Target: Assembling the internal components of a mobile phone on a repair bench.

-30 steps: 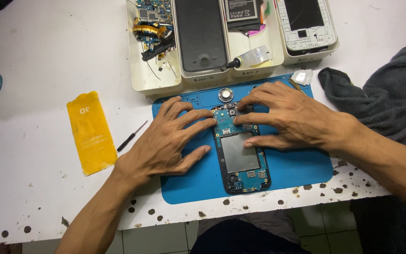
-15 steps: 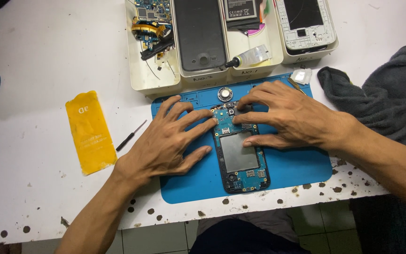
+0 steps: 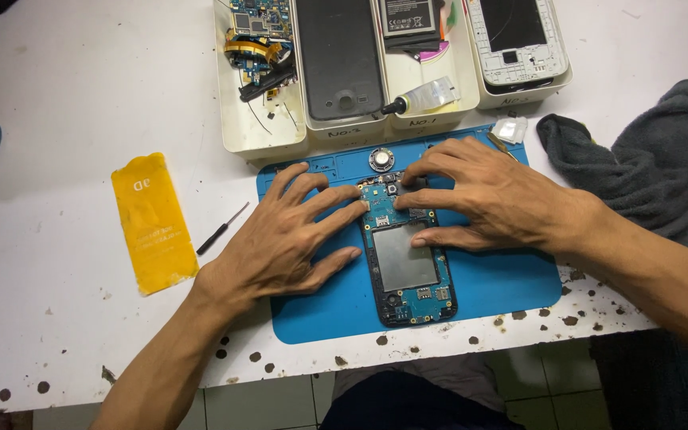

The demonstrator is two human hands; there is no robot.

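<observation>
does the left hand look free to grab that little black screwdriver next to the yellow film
Probably yes: the screwdriver lies bare on the white table just beside the left hand, nothing between them.

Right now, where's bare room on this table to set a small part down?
Bare white table lies left of the trays, above the yellow film. The blue mat has room under the right hand. Crowded: the opened phone, left hand, and grey cloth.

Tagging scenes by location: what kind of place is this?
Likely a phone repair bench. An opened phone with its circuit board bare lies on a blue work mat, white trays hold phone parts, and a small screwdriver lies on the white table.
</observation>
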